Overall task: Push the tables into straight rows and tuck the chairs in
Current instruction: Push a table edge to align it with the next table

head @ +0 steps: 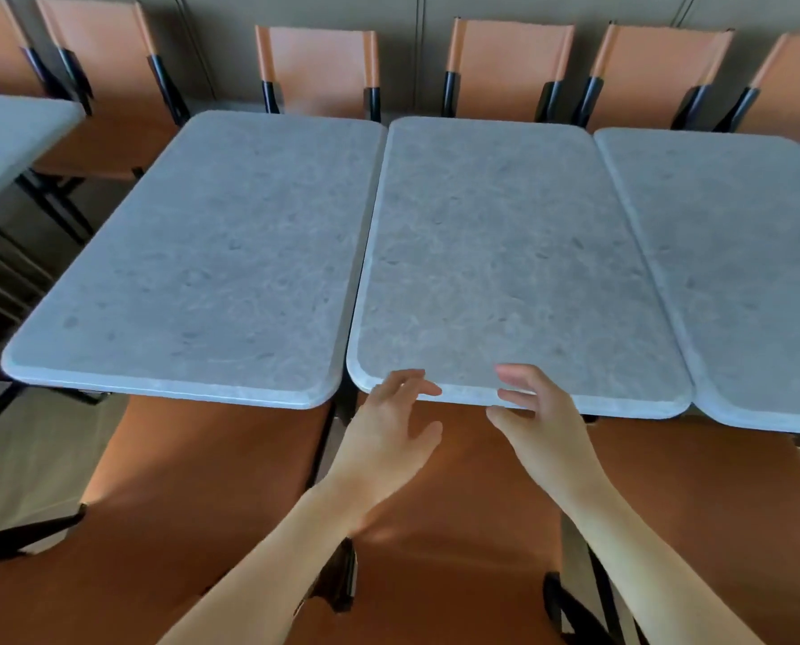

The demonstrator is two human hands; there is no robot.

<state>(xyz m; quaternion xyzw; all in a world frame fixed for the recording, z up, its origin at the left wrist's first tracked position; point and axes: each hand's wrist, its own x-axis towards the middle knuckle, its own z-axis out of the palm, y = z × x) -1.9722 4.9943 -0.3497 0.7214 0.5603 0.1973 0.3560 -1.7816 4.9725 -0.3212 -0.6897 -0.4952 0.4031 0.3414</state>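
Three grey stone-look tables stand side by side: a left table (211, 253), a middle table (505, 253) and a right table (738, 253). The left table's near edge sits slightly farther from me than the middle one's, with a narrow dark gap between them. My left hand (388, 425) and my right hand (537, 412) hover at the middle table's near edge, fingers relaxed and spread, fingertips just at the rim, holding nothing. Orange chairs (435, 528) sit below my arms on the near side.
Several orange chairs with black frames (318, 67) line the far side against a beige wall. Another grey table (7, 137) shows at the far left, with a chair (104, 128) beside it. Pale floor (30, 463) is visible at the lower left.
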